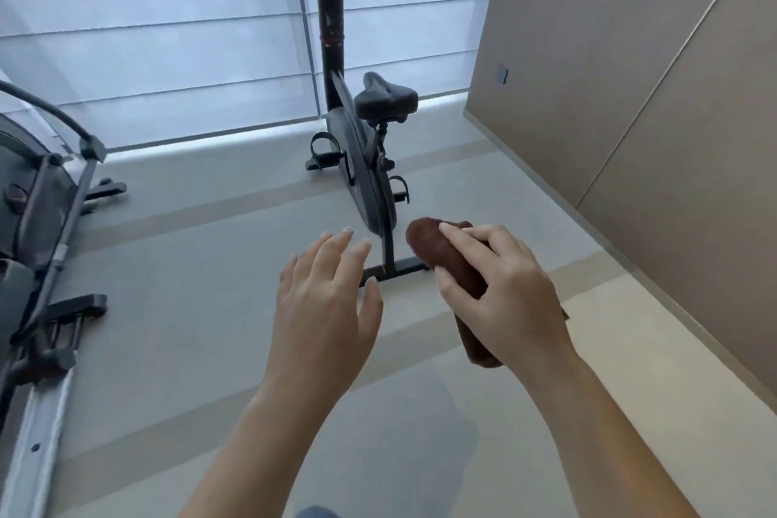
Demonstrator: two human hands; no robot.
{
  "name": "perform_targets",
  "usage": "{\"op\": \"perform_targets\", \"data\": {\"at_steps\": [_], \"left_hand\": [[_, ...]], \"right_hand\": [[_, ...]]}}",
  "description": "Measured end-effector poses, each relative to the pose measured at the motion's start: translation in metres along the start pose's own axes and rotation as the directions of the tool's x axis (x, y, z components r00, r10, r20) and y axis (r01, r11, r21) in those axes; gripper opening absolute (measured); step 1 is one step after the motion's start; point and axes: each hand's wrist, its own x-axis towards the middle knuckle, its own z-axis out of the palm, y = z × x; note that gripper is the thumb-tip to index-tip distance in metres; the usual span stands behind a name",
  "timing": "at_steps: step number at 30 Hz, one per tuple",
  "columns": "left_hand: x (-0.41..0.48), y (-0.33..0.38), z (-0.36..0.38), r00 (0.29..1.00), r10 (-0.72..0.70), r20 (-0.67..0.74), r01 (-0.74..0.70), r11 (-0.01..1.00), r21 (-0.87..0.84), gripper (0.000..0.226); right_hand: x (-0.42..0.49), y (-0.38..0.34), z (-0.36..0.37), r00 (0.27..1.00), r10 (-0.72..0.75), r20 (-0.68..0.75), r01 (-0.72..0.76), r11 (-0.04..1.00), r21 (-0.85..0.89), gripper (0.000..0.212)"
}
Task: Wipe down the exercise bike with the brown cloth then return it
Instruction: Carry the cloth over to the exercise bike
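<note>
Across the far edge of the floor (pixel 202 231), below the window blinds (pixel 168 34), the exercise bike (pixel 361 164) stands upright, its saddle (pixel 384 97) turned toward the beige wall (pixel 630 76). Along the floor's left edge sits another grey machine (pixel 38 223). Nearer the camera, the left hand (pixel 323 307) hovers with fingers spread and holds nothing. Just beside it, the right hand (pixel 504 294) curls its fingers round the rolled brown cloth (pixel 441 252), held above the floor.

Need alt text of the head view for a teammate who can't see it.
The right hand grips a rolled brown cloth; the left hand hovers open beside it. Ahead stands a black exercise bike, touched by neither hand.
</note>
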Motion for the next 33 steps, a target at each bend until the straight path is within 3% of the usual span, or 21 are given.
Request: {"op": "perform_targets", "data": {"at_steps": [5,12,23,27,33], "left_hand": [[0.061,-0.047,0.015,0.996,-0.07,-0.047,0.071,0.997,0.031,0.035],[0.174,-0.154,0.032,0.998,-0.061,-0.031,0.062,0.997,0.046,0.035],[0.39,-0.332,0.026,0.996,-0.033,-0.089,0.035,0.999,0.024,0.035],[0.414,-0.342,0.035,0.997,0.015,-0.073,-0.012,0.999,0.033,0.036],[0.529,-0.402,0.059,0.991,0.044,-0.128,-0.036,0.997,0.067,0.035]], "right_hand": [[0.074,0.002,0.048,0.996,-0.063,0.061,0.06,0.997,0.042,0.042],[0.195,-0.021,0.148,0.995,-0.068,0.078,0.062,0.995,0.073,0.042],[0.428,-0.093,0.293,0.997,-0.078,0.008,0.077,0.989,0.126,0.042],[0.453,-0.087,0.31,0.996,-0.085,-0.031,0.088,0.988,0.125,0.043],[0.568,-0.082,0.377,0.993,-0.073,-0.094,0.089,0.978,0.186,0.043]]}}
